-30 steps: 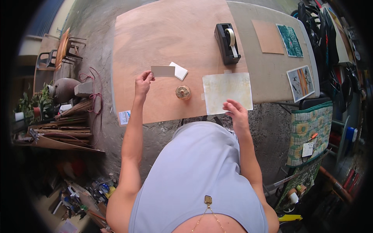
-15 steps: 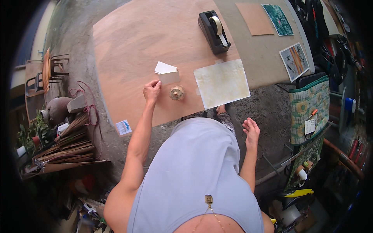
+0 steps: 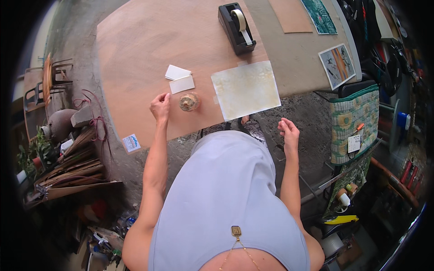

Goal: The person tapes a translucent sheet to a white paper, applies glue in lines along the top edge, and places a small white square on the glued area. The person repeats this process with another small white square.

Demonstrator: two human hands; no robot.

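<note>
My left hand [image 3: 160,107] is closed with its fingertips pressed together, beside the lower left corner of a small white card [image 3: 182,84]; nothing shows in its grip. That card lies on the brown board, overlapping more white cards [image 3: 177,72] behind it. Just right of the hand stands a small round clear container [image 3: 189,102] with mottled greenish-brown contents. Farther right, a yellowish stained sheet of paper [image 3: 246,88] is taped near the board's front edge. My right hand [image 3: 290,131] hangs in the air off the table, fingers curled together, with nothing visible in them.
A black tape dispenser [image 3: 236,29] stands at the back of the brown board [image 3: 135,49]. Two printed pictures, one of them orange and grey [image 3: 337,66], lie on the right. A quilted cloth [image 3: 355,124] hangs at right. Wood strips [image 3: 74,167] are stacked at left.
My left hand has let go of the front card, which now lies flat, and drawn slightly back from it. My right hand's fingers have curled together. The whole view has shifted a little.
</note>
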